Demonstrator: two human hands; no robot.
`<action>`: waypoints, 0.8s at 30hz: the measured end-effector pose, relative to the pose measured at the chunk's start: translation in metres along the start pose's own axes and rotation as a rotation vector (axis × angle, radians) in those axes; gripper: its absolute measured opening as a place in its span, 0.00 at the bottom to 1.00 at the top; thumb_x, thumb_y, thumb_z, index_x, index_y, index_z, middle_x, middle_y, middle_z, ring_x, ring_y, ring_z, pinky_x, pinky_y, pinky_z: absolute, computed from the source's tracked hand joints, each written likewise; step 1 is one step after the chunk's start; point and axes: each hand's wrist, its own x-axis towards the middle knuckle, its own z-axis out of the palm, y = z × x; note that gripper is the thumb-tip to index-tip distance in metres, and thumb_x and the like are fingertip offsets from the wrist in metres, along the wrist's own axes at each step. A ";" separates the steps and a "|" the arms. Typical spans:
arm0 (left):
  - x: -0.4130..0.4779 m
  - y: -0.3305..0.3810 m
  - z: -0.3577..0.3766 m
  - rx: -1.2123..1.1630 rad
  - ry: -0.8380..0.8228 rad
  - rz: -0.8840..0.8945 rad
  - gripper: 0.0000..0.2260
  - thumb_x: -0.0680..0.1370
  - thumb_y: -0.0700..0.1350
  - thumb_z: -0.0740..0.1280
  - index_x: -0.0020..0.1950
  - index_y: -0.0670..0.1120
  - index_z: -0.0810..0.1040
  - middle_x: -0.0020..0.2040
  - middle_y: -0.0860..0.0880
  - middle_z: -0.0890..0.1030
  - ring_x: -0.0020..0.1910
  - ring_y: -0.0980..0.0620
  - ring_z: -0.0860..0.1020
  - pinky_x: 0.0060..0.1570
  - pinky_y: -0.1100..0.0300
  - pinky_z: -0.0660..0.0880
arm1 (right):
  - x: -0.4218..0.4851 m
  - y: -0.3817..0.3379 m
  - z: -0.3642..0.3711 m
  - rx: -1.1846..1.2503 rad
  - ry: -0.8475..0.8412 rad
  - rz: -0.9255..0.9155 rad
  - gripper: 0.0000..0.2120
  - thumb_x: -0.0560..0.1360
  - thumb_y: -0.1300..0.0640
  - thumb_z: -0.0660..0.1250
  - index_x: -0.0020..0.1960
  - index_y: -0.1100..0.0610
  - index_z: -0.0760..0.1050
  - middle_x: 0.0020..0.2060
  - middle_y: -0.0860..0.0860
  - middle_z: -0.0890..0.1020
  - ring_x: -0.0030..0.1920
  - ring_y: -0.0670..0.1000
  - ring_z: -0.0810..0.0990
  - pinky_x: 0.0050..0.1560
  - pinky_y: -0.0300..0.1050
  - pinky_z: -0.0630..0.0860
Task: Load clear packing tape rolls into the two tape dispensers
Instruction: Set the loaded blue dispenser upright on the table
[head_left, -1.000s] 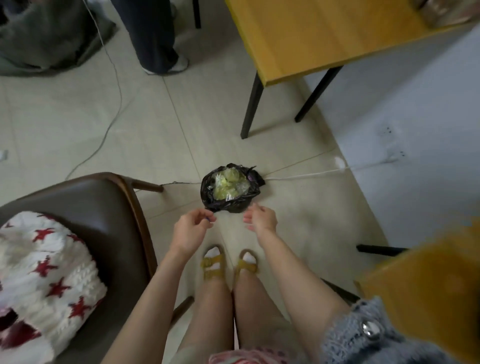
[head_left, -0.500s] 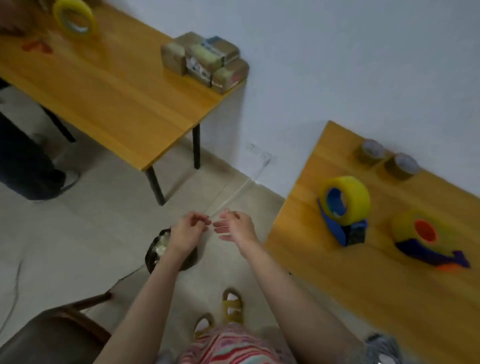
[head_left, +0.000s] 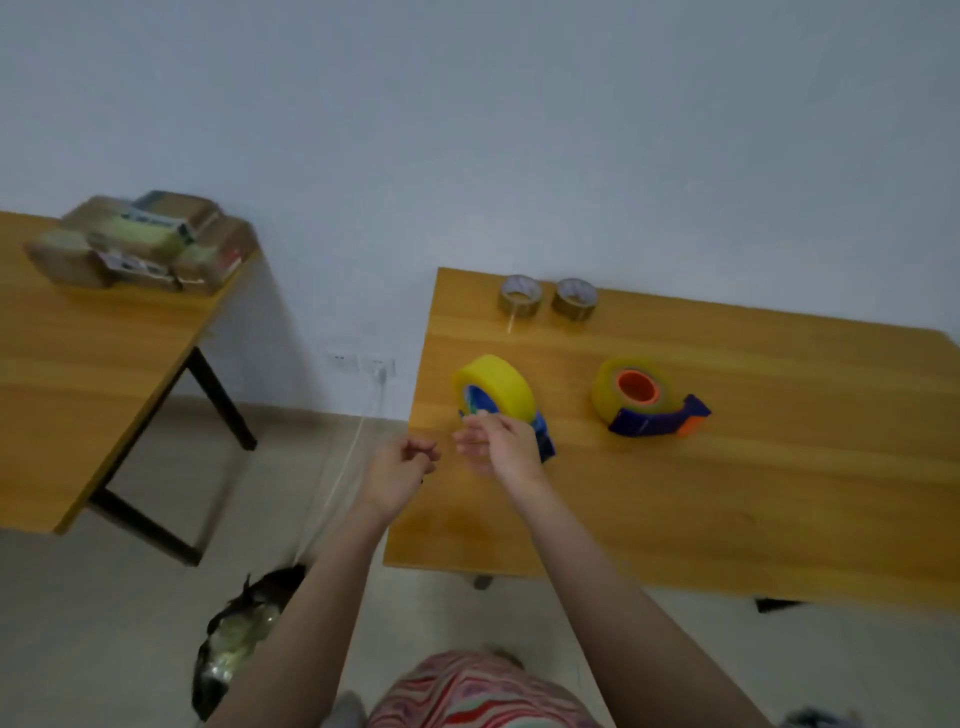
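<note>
On the wooden table (head_left: 727, 519) a blue tape dispenser (head_left: 543, 441) stands on edge, loaded with a yellowish clear tape roll (head_left: 501, 387). To its right lies a second, blue and orange dispenser (head_left: 657, 418) with a clear roll (head_left: 605, 397) on its orange hub. Two small brownish tape rolls (head_left: 519, 296) (head_left: 574, 299) stand at the table's back edge. My right hand (head_left: 498, 444) hovers just in front of the left dispenser, fingers loosely extended leftward, holding nothing that I can see. My left hand (head_left: 400, 467) hangs beyond the table's left edge, fingers curled, with nothing visible in it.
A black rubbish bag (head_left: 234, 639) with clear scraps sits on the floor at lower left. A second wooden table (head_left: 78, 389) at left carries a stack of taped parcels (head_left: 140, 241). A white cable (head_left: 343, 467) runs from a wall socket (head_left: 358, 361) down to the floor.
The view has swung up from the rubbish bag on the floor to the table with the dispensers. Both hands have risen from above the bag to the table's left edge.
</note>
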 end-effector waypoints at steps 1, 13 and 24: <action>0.004 0.005 0.009 0.004 -0.009 -0.004 0.08 0.75 0.31 0.59 0.47 0.41 0.74 0.46 0.43 0.78 0.41 0.50 0.76 0.37 0.64 0.70 | 0.004 -0.004 -0.011 0.030 0.018 -0.010 0.13 0.82 0.57 0.56 0.51 0.61 0.78 0.35 0.51 0.81 0.32 0.46 0.79 0.32 0.39 0.77; 0.041 0.011 0.101 0.048 0.152 -0.207 0.17 0.75 0.36 0.63 0.63 0.35 0.69 0.61 0.37 0.74 0.62 0.39 0.72 0.61 0.49 0.70 | 0.059 -0.032 -0.149 0.166 0.227 -0.088 0.12 0.81 0.57 0.58 0.51 0.64 0.76 0.34 0.54 0.80 0.32 0.49 0.78 0.37 0.42 0.78; 0.070 0.003 0.105 0.024 0.307 -0.318 0.18 0.77 0.40 0.59 0.64 0.32 0.69 0.58 0.33 0.76 0.58 0.37 0.74 0.58 0.45 0.71 | 0.092 -0.019 -0.133 -0.446 -0.096 -0.050 0.28 0.72 0.40 0.68 0.66 0.54 0.70 0.58 0.49 0.77 0.57 0.48 0.76 0.55 0.44 0.74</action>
